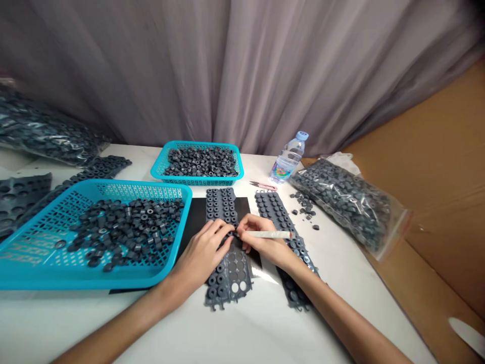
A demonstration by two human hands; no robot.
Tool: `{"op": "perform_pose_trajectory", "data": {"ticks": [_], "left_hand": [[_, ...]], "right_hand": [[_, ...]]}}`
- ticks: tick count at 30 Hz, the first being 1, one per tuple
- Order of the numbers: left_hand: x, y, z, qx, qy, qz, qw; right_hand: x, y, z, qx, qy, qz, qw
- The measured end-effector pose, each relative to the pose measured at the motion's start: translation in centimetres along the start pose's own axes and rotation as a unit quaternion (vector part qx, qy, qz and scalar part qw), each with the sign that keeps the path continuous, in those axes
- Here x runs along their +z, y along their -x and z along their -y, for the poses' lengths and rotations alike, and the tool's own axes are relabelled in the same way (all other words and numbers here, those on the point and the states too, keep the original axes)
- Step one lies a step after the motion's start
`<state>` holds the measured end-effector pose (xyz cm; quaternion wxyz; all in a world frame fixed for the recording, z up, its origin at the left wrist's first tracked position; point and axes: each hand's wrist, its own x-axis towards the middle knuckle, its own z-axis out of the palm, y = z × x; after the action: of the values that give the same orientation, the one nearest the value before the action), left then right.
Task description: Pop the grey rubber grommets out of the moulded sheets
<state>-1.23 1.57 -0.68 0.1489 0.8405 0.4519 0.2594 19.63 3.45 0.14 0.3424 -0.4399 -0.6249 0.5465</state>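
A dark grey moulded rubber sheet [239, 258] with rows of round ring-shaped knobs lies under both hands, over a black board [197, 212]. Several openings near its front end show through. My left hand [206, 247] rests across its left side, thumb and forefinger pinched at the sheet's middle; a small piece between them could be hidden. In my right hand [263, 240] is a slim white pen-like tool [271, 234], its handle pointing right and its working end at the sheet beside my left fingertips. A second knobbed sheet [271, 205] lies partly beneath my right forearm.
At left stands a large blue basket [185, 194] of small dark rubber pieces; a smaller blue basket [159, 172] is behind. Pink-handled snips [265, 185], a water bottle [288, 159], loose bits [305, 205] and a filled bag [344, 202] sit right. Another bag [45, 131] lies far left.
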Motion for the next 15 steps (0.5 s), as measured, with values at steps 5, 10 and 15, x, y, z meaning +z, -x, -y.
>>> {"op": "perform_pose_trajectory", "data": {"ticks": [5,10,15], "left_hand": [[-0.1,0.0,-0.3,0.02,-0.01,0.017,1.0],[0.8,0.2,0.0,-0.105,0.119,-0.082,0.984],[0.9,0.1,0.1,-0.109,0.178,-0.068,0.976]], "right_hand": [[0.1,0.0,0.1,-0.003,0.012,-0.005,1.0],[0.1,-0.2,-0.3,0.002,-0.006,-0.006,1.0],[-0.1,-0.5,-0.4,0.005,-0.045,-0.003,0.999]]}}
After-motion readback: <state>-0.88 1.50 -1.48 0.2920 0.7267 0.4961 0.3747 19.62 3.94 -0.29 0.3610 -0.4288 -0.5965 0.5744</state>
